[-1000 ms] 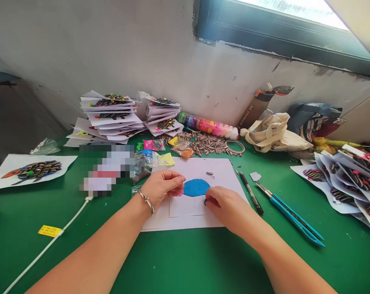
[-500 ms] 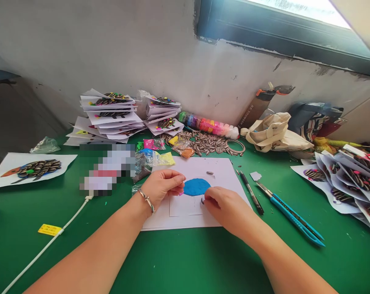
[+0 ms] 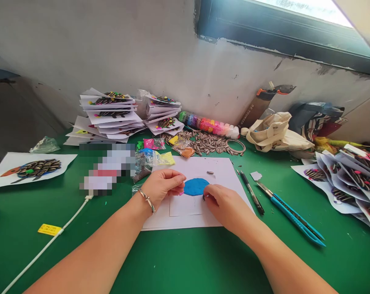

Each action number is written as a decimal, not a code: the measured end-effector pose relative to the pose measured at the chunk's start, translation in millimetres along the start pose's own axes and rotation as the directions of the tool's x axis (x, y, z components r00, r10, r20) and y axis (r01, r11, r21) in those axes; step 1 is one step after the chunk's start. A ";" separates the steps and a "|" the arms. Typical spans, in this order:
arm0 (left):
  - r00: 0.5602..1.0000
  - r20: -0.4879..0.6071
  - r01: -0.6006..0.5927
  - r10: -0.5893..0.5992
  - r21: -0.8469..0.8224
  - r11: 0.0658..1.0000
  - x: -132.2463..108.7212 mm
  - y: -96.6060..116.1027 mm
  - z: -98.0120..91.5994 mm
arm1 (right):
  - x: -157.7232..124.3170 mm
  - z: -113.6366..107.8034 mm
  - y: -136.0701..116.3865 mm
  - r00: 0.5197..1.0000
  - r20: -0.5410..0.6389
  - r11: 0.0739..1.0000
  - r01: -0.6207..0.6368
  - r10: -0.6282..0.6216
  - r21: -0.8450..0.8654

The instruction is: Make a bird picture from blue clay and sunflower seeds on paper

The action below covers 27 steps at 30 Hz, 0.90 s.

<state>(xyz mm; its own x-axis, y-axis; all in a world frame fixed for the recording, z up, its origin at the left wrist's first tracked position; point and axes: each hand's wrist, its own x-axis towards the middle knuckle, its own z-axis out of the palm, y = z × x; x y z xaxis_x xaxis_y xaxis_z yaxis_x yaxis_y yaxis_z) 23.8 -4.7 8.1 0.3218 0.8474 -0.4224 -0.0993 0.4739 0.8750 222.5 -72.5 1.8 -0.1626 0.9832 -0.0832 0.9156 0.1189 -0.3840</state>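
Observation:
A flat oval of blue modelling clay lies on a small white sheet, which rests on a larger white paper. My left hand is closed in a pinch at the oval's left edge; a speck of pink shows under its fingertips, and what they hold is hidden. At the oval's right edge, my right hand pinches a small dark piece, mostly covered by the fingers. One striped sunflower seed lies on the paper above the clay.
A pen and a blue craft knife lie to the right. Behind are clay packets, a heap of sunflower seeds and stacked seed pictures. More pictures sit far right, one picture far left. A white cable crosses the left.
My right hand has shifted slightly up and right, its fingertips now at the edge of the blue clay, and the dark piece shows less. My left hand stays put.

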 end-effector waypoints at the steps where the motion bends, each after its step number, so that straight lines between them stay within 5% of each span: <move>1: 1.000 -0.002 -0.001 0.001 0.001 1.000 -0.1 -0.1 -0.2 | 0.1 -0.4 -0.1 1.000 0.004 1.000 0.002 -0.002 0.004; 12: 1.000 0.006 0.001 -0.001 0.010 1.000 -1.2 -0.4 -1.0 | -1.8 0.4 -1.8 0.996 0.001 0.994 0.085 -0.085 -0.063; 19: 1.000 0.008 -0.002 0.002 0.007 1.000 -0.8 -0.8 -1.0 | -1.4 -5.0 3.5 1.000 0.006 0.994 0.022 -0.023 0.107; 27: 1.000 0.011 -0.007 0.007 0.012 1.000 -2.0 -0.9 -1.2 | -2.5 -4.8 0.3 0.998 0.026 0.995 0.050 -0.053 0.089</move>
<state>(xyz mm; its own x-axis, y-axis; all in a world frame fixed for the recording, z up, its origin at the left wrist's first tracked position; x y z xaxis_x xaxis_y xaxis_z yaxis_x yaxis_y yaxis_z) 22.1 -6.6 7.9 0.3311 0.8479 -0.4140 -0.0900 0.4651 0.8807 224.9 -74.3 6.3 -0.2202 0.9716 -0.0869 0.8701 0.1554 -0.4678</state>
